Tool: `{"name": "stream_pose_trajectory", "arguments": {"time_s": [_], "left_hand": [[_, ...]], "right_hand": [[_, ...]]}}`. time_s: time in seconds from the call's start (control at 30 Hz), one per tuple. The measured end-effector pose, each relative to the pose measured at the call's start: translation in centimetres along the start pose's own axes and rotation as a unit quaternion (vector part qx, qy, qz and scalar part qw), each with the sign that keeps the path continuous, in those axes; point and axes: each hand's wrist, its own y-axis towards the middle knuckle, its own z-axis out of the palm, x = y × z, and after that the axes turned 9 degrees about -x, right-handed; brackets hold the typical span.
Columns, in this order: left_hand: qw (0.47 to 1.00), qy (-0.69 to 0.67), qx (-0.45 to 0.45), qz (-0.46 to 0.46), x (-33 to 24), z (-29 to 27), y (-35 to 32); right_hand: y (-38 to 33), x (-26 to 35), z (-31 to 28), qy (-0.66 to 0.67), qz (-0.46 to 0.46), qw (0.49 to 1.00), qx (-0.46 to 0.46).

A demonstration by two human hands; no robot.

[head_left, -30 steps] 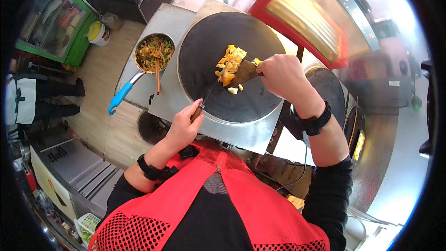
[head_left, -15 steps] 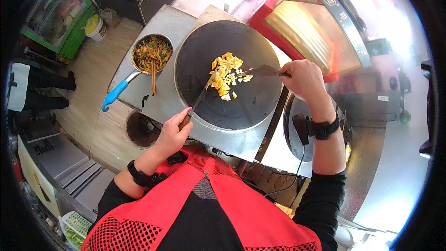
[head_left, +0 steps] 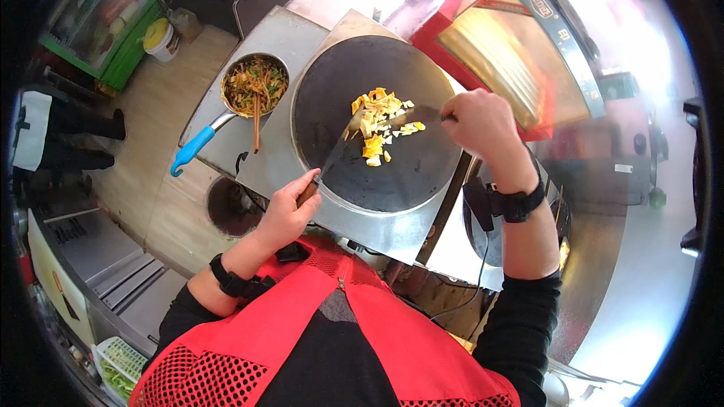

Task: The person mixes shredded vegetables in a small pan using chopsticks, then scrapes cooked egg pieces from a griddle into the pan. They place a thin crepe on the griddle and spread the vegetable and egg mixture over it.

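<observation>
A round black griddle lies in front of me. Yellow and white chopped pieces, probably cooked egg, form a loose heap near its middle. My left hand, at the griddle's near left edge, is closed round the wooden handle of a long thin spatula. That blade slants up to the left side of the heap. Over the griddle's right edge, my right hand grips a second, broader spatula; its blade points left to the heap's right side and is slightly blurred.
Left of the griddle stands a pan of shredded vegetables with a blue handle and chopsticks in it. A red-framed glass warmer is behind right. Another round plate lies partly under my right forearm. A bin sits below left.
My right hand has turned and shifted slightly up and left against the griddle. The left spatula stays at the heap's left side. The whole view has drifted a little.
</observation>
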Motion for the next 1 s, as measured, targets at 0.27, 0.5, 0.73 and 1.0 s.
{"name": "stream_pose_trajectory", "arguments": {"time_s": [0.27,0.5,0.73,1.0], "left_hand": [[0.998,-0.059,-0.013,-0.013,-0.5,-0.7,-0.1],[0.995,-0.084,-0.026,-0.040,-0.8,-1.9,-0.9],[0.991,-0.125,-0.024,-0.048,-1.4,-2.0,-0.4],[0.985,-0.156,-0.023,-0.070,-1.8,-1.7,-0.2]], "right_hand": [[5.1,1.1,2.8,-0.026,-0.043,0.999,0.000],[1.6,1.0,2.3,-0.039,-0.021,0.998,0.044],[-2.5,2.5,0.2,-0.035,0.001,0.999,0.034],[-5.5,2.0,1.6,0.046,0.031,0.997,-0.051]]}}
